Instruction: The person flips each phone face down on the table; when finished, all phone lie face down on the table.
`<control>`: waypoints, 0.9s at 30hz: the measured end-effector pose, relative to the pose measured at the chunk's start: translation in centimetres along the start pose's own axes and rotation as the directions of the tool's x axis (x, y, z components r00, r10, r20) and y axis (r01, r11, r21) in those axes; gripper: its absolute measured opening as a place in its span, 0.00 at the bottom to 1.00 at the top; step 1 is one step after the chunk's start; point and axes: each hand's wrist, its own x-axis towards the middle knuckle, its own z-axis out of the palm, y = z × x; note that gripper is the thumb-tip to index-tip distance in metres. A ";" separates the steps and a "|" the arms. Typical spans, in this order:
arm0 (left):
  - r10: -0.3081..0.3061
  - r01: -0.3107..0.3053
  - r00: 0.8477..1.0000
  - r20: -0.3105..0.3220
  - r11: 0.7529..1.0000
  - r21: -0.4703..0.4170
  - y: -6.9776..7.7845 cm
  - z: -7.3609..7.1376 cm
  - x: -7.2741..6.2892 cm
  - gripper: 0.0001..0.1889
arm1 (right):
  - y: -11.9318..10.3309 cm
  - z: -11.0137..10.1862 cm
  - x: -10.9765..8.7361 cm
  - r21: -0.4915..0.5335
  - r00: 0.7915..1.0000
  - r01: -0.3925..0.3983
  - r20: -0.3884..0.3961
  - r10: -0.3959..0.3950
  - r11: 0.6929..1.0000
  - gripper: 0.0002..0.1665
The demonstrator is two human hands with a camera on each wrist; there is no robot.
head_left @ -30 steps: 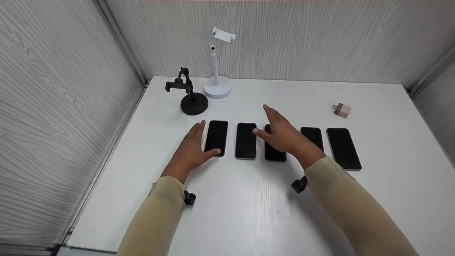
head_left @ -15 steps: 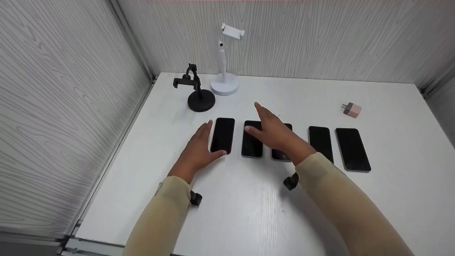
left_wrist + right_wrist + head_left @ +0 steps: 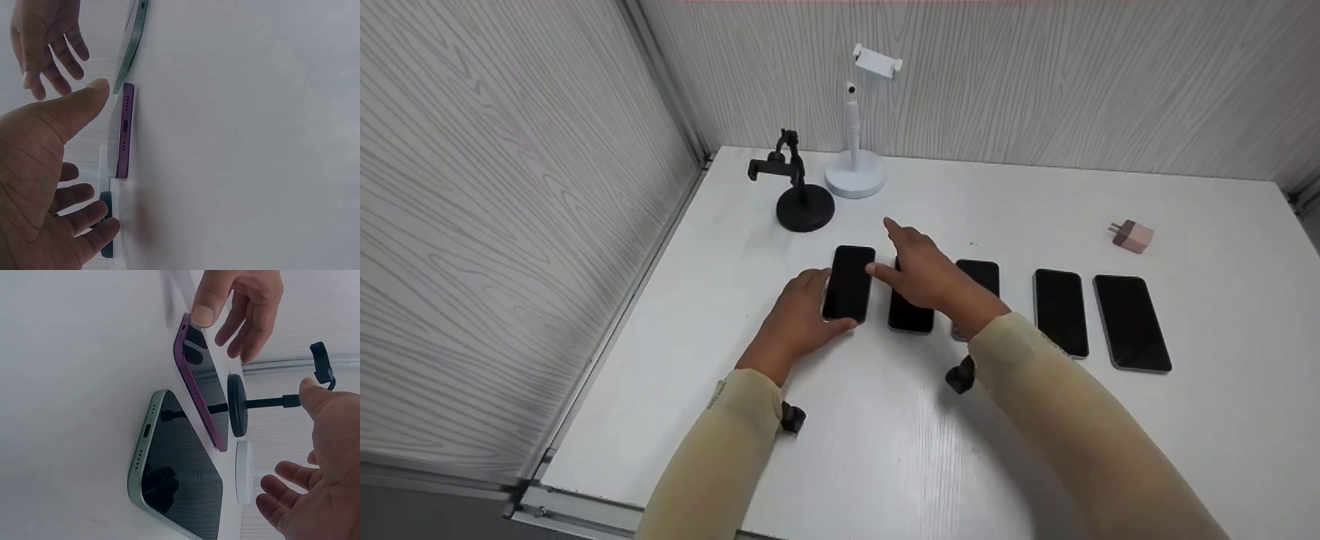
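Several dark-screened phones lie in a row on the white table. My left hand is beside the leftmost phone, which has a purple edge. Its fingers are at the left side and its thumb is by the lower right corner, close to or touching it. My right hand hovers over the second phone, partly covering it; that one has a pale green frame. The right thumb points at the purple phone's right edge, fingers loosely spread, nothing held.
Behind the phones stand a black phone stand and a taller white phone stand. A pink plug charger lies at the back right. Three more phones, including the rightmost phone, extend to the right. Grey wood-grain panels enclose the table.
My right hand has moved left across the row, from the third phone to the second, nearing the purple phone. My left hand stays beside that phone. The head view has turned left.
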 end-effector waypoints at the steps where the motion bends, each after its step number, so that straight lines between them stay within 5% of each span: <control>1: 0.001 -0.001 1.000 -0.001 1.000 0.004 0.1 0.0 0.0 0.52 | 0.0 0.1 0.2 -0.007 1.000 -0.002 -0.002 0.002 1.000 0.55; 27: 0.001 -0.001 1.000 0.006 1.000 0.015 0.1 0.4 0.3 0.47 | -1.5 2.5 3.1 -0.142 0.997 -0.028 0.061 0.037 0.990 0.52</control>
